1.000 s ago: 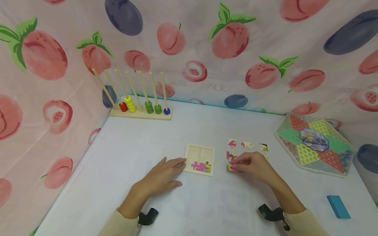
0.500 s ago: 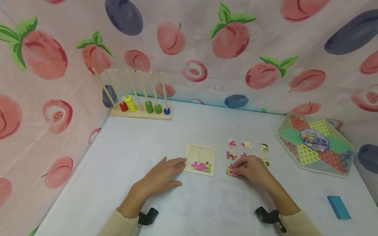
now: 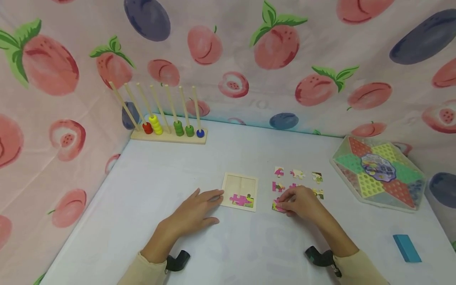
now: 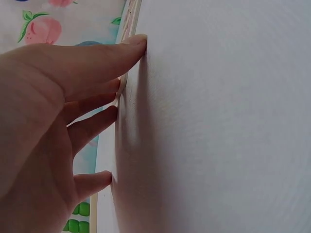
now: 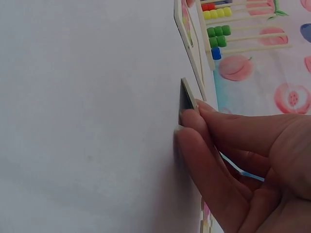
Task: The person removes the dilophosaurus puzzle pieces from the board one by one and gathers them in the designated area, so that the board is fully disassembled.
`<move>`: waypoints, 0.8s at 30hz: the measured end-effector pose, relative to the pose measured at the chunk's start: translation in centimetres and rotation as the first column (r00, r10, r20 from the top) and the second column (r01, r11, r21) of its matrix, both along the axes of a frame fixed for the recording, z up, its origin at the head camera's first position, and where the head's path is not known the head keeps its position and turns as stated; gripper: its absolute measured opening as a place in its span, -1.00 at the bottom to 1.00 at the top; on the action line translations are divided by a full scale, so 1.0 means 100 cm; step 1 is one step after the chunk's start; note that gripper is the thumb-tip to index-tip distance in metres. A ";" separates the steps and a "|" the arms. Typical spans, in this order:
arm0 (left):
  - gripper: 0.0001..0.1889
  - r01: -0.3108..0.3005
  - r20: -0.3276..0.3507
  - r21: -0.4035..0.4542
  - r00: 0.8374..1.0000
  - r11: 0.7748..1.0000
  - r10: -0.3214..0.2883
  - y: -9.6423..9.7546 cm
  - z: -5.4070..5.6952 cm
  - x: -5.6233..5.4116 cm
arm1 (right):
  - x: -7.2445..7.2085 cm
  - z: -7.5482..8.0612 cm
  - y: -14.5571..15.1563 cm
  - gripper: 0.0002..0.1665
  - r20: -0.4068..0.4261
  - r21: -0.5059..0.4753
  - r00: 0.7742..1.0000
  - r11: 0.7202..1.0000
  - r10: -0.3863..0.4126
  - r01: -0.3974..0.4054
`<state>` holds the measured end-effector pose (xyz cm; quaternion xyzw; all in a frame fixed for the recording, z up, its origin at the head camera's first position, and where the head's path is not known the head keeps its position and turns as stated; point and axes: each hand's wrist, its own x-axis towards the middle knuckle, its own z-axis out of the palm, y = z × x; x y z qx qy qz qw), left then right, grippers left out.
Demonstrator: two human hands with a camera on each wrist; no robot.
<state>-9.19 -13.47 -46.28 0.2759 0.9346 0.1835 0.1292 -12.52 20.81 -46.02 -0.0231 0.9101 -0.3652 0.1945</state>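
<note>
My right hand (image 3: 302, 202) pinches a pink-and-green jigsaw piece (image 3: 276, 205) between thumb and fingers. In the right wrist view that piece (image 5: 187, 94) is tilted, with one edge raised off the table. My left hand (image 3: 194, 211) rests with spread, relaxed fingers, its fingertips touching the left edge of a square wooden puzzle tray (image 3: 233, 182). Joined pink and green pieces (image 3: 242, 200) lie along the tray's lower right. Several loose pieces lie right of the tray, among them a pink one (image 3: 279, 171) and a pale one (image 3: 297, 174); my right hand partly covers some.
A wooden bead abacus (image 3: 169, 136) with upright rods stands at the back left. At the right lies a hexagonal Chinese checkers box (image 3: 377, 172), with a blue block (image 3: 407, 248) nearer the front. A fruit-print cloth (image 3: 249, 99) hangs behind the table.
My right hand has shifted slightly left and down around the lower-left piece, uncovering pieces behind it. The piece now lies lower. My left hand stays at the tray.
</note>
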 end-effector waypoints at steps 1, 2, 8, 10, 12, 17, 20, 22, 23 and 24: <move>-0.32 0.001 -0.001 0.002 1.000 1.000 -0.001 0.000 0.000 0.000 | 0.000 0.000 0.000 -0.90 -0.002 0.006 1.000 1.000 0.001 -0.001; -0.32 0.002 -0.004 0.003 1.000 1.000 -0.002 0.000 0.000 0.000 | 0.000 0.000 -0.001 -0.89 -0.004 0.014 1.000 1.000 0.004 -0.004; -0.32 0.002 -0.010 0.004 1.000 1.000 -0.002 0.000 -0.001 0.000 | 0.000 -0.001 -0.002 -0.88 -0.056 0.080 0.998 0.997 0.018 -0.013; -0.32 0.003 -0.008 0.003 1.000 1.000 -0.003 0.000 -0.001 0.000 | 0.000 -0.002 -0.002 -0.86 -0.085 0.107 0.996 0.994 0.021 -0.012; -0.33 0.004 -0.007 0.003 1.000 1.000 -0.004 0.000 -0.001 0.000 | 0.001 -0.003 -0.002 -0.85 -0.104 0.128 0.994 0.992 0.021 -0.008; -0.33 0.002 -0.009 0.002 1.000 1.000 -0.002 -0.001 -0.001 0.001 | 0.001 -0.004 -0.004 -0.83 -0.114 0.144 0.993 0.990 0.019 -0.002; -0.33 0.001 -0.010 0.003 1.000 1.000 -0.001 0.000 -0.001 0.000 | 0.001 -0.004 -0.004 -0.83 -0.104 0.143 0.994 0.990 0.015 0.000; -0.33 0.000 -0.011 0.007 1.000 1.000 0.000 0.000 0.000 0.000 | 0.001 -0.003 -0.004 -0.83 -0.103 0.145 0.995 0.989 0.015 0.000; -0.33 0.000 -0.011 0.008 1.000 1.000 0.000 0.000 -0.001 0.000 | 0.001 -0.003 -0.004 -0.83 -0.104 0.146 0.994 0.989 0.019 -0.003; -0.33 0.000 -0.012 0.010 1.000 1.000 0.000 0.000 -0.001 0.000 | 0.001 -0.003 -0.004 -0.83 -0.106 0.148 0.994 0.989 0.022 -0.006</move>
